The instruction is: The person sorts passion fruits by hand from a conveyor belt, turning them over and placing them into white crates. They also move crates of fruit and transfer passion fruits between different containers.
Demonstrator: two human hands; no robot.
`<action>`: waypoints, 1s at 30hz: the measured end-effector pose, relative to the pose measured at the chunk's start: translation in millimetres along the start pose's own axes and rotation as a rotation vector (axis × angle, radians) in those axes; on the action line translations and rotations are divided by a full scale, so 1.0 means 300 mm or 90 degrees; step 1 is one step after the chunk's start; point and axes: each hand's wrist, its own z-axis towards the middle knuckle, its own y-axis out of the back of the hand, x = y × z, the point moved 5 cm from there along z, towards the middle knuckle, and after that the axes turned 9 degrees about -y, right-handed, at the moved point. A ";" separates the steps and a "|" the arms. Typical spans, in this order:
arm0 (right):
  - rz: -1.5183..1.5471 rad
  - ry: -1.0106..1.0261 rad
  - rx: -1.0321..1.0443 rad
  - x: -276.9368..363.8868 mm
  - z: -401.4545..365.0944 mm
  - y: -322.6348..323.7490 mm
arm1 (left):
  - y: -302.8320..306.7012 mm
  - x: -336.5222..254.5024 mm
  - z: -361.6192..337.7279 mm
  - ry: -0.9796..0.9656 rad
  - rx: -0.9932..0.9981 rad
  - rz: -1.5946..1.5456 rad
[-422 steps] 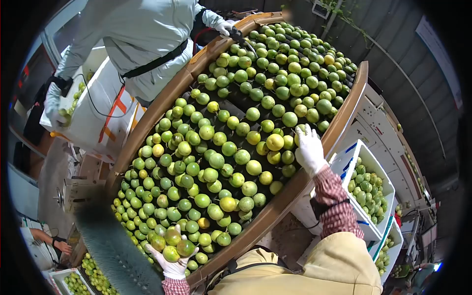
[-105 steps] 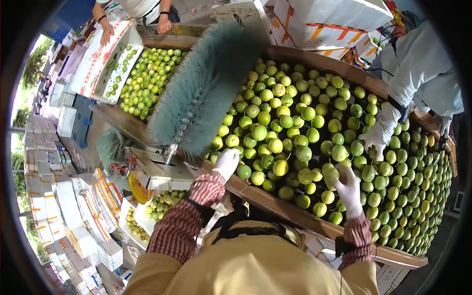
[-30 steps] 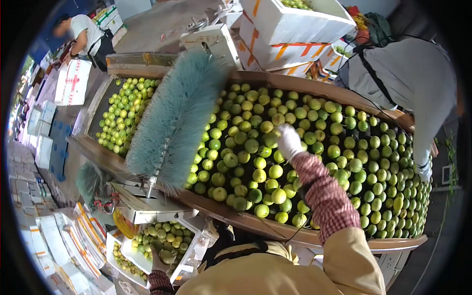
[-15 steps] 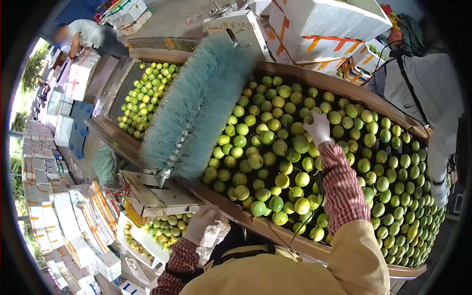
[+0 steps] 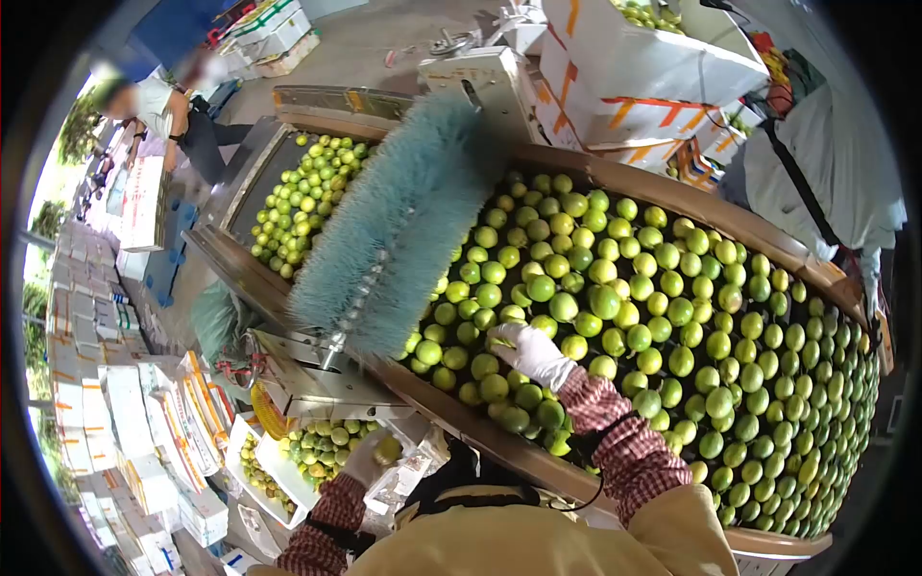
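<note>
Through the head camera I see first the long sloping bed (image 5: 615, 178), which has a brown rim and carries many rows of round green fruits (image 5: 605, 302), some of them more yellow. Across this bed lies the big blue-green brush (image 5: 384, 240), and beyond it a smaller group of fruits rests on the belt. At the far right side a co-worker in pale clothes (image 5: 826, 163) stands beside the rim. Behind the bed there is a stack of white boxes (image 5: 663, 77), with fruit in the top one. Near me, below the bed, a white box (image 5: 296, 478) holds more fruits, next to my left side. My right hand (image 5: 538, 353), in a white glove, is over the fruits near the brush, with its fingers bent; whether they grip one, I cannot tell. My left hand (image 5: 365, 461) is beside the white box, its fingers closed around one yellowish fruit (image 5: 387, 449).
</note>
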 end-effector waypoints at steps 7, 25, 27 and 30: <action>-0.350 -0.020 0.065 -0.214 0.622 -0.205 | 0.058 0.407 -0.321 0.568 -0.493 -0.574; 0.115 0.017 0.112 0.273 -0.023 -0.115 | -0.071 -0.444 0.368 0.243 -0.002 -0.814; 0.116 0.156 -0.005 0.234 -0.139 -0.129 | -0.155 -0.368 0.435 0.121 0.117 -0.878; -0.028 -0.006 -0.251 0.104 -0.265 0.201 | -0.205 -0.445 0.423 0.209 0.176 -0.778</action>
